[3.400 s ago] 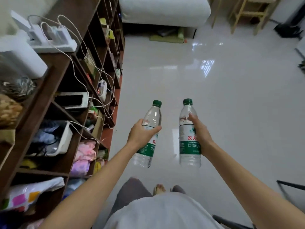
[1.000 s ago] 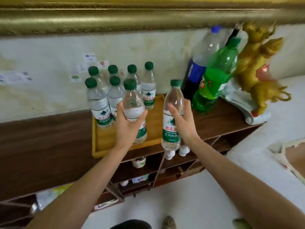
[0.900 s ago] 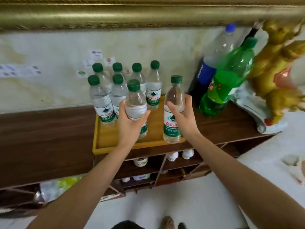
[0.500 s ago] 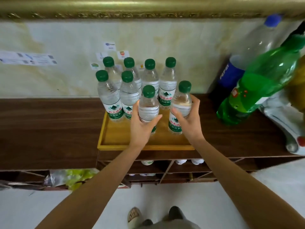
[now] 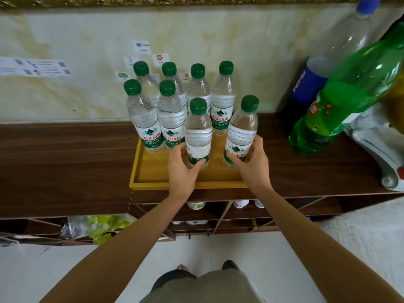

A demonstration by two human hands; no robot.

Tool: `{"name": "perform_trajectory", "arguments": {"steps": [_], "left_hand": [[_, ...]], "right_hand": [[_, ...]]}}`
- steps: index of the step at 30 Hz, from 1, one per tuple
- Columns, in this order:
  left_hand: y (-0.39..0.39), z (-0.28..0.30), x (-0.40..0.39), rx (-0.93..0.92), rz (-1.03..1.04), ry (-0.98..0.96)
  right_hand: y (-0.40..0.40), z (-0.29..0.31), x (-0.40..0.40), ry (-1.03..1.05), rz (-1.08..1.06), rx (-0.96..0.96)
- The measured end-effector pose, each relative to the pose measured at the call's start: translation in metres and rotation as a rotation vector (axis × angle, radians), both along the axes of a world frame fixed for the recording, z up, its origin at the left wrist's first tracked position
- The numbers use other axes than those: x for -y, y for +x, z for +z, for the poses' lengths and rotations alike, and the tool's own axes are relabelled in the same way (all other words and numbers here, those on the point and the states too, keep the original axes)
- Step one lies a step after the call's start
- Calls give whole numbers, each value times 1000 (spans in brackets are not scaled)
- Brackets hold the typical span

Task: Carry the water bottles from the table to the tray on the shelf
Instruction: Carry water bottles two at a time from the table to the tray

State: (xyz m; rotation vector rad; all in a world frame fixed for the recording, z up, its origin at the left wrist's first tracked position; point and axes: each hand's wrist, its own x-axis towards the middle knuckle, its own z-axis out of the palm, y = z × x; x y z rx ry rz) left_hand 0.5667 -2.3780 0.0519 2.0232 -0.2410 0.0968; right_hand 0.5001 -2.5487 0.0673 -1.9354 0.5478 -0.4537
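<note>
Now, with each hand's fingers curled round a water bottle on the tray (image 5: pixel 153 171), left hand (image 5: pixel 182 169) on the left bottle (image 5: pixel 197 136) and right hand (image 5: pixel 253 162) on the right bottle (image 5: pixel 241 132), a careless release could topple the packed six bottles behind (image 5: pixel 170 114).

Bare tray (image 5: pixel 153 171) floor is left at 7 o'clock, before the six standing bottles (image 5: pixel 168 114) that block 11 to 12 o'clock. Open shelf (image 5: pixel 65 162) top lies at 9 o'clock. Two large soda bottles (image 5: pixel 341 101) crowd 2 o'clock.
</note>
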Motion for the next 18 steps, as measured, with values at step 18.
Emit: {"name": "perform_trajectory", "arguments": {"steps": [18], "left_hand": [[20,2,63,-56,446,-125]], "right_hand": [[-2,-11,12,-104,23,-150]]}}
